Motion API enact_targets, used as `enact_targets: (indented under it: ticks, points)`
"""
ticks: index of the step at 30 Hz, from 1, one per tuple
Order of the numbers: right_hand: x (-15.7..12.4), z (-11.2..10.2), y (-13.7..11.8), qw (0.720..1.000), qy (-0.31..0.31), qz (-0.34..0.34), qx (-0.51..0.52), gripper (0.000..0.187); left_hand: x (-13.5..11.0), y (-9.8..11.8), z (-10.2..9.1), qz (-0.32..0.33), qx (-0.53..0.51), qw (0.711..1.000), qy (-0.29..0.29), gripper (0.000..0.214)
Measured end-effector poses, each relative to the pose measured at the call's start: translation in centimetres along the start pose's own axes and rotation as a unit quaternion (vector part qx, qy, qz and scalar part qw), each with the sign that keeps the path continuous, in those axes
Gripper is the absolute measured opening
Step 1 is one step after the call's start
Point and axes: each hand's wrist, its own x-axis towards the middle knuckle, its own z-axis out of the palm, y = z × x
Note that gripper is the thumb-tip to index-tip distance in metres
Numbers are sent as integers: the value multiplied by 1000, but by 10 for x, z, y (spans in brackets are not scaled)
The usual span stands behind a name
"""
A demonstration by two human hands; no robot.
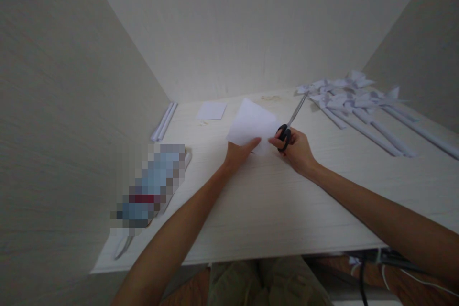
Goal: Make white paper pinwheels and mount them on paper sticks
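Note:
A white sheet of paper point(253, 120) is held up above the middle of the table. My left hand point(239, 152) is closed on its lower left edge, thumb on top and the other fingers hidden beneath. In my right hand point(297, 150) is a pair of scissors point(286, 135) with black handles, its blades pointing up and away to the right. The thumb of that hand lies close to the paper's lower right corner; whether it pinches the sheet I cannot tell.
Folded paper pinwheel-like shapes point(337, 95) and rolled paper sticks point(369, 134) lie at the right. A square paper point(211, 110) rests at the back, near rolled paper tubes point(165, 122). At the left is a blurred-out device point(158, 177). Walls enclose the back and sides.

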Motion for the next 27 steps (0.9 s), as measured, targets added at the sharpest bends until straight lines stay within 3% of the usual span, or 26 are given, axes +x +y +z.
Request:
enact_targets:
  ticks: [7, 15, 27]
  points:
    - [-2, 3, -2, 997, -79, 5, -13, 39, 6, -3, -1, -2, 20, 999, 47, 26]
    - [-2, 3, 1, 992, -121, -24, -23, 32, 5, -3, -1, 12, 21, 999, 44, 29]
    - [-3, 4, -2, 995, -97, -11, -29, 35, 4, -2, 0, 10, 28, 999, 34, 24]
